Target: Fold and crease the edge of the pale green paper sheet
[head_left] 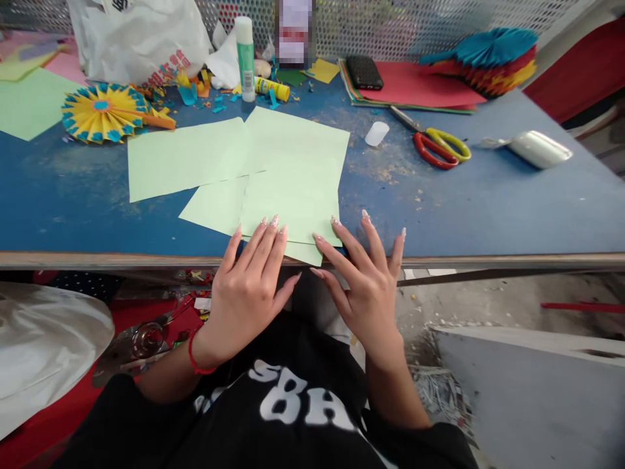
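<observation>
Sheets of pale green paper are laid at the near edge of the scuffed blue table | nothing is gripped: left hand fingers straight, right hand fingers spread, both touching paper | bottom corner could be bent if pushed off the edge

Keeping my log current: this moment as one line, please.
left hand: fingertips on pale green sheets; right hand: spread at sheets' lower right corner; scissors: open table, right; green glue stick: upright beyond sheets

Sheets lay on tbl, L hand & R hand at front edge, fan left, scissors right, glue stick stood bhd, bag bhd fan
</observation>
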The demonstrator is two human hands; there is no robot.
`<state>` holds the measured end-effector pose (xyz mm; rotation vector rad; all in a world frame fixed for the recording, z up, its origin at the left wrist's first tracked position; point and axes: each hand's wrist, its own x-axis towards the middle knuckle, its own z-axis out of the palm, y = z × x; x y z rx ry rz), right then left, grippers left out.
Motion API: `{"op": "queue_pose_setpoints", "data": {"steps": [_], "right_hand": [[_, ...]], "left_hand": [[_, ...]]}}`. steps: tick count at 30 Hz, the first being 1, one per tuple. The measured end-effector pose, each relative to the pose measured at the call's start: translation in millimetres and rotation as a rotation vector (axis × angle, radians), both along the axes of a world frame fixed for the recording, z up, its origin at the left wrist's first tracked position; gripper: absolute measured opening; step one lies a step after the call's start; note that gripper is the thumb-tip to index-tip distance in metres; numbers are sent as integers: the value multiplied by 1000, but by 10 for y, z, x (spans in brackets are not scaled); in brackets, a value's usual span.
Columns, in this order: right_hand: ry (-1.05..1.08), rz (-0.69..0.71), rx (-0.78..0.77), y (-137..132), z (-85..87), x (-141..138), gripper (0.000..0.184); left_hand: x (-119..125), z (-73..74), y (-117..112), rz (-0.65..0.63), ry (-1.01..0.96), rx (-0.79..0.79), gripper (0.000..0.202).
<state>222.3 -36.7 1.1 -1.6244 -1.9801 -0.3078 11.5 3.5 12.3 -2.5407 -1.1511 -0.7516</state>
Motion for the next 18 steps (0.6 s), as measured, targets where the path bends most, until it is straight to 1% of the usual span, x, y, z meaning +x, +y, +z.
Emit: {"op": "queue_pose_setpoints", "data": {"steps": [4,10,12,14,18], "right_hand": [[0,-36,-7,-30,-27,40,40],[-7,-90,33,-111,-64,133,42],[-29,-93,23,-151,-31,159,44],[-61,-80,4,-178,41,154,48],[-92,-18,0,-126,204,32,58]], "left_hand": [[4,1,-4,7,11,7,63],[-5,2,1,7,15,2,62],[-3,0,-3,12,15,-1,63],[6,-5,-10,18,17,1,64],[38,-26,-26,38,13,10,65]]}}
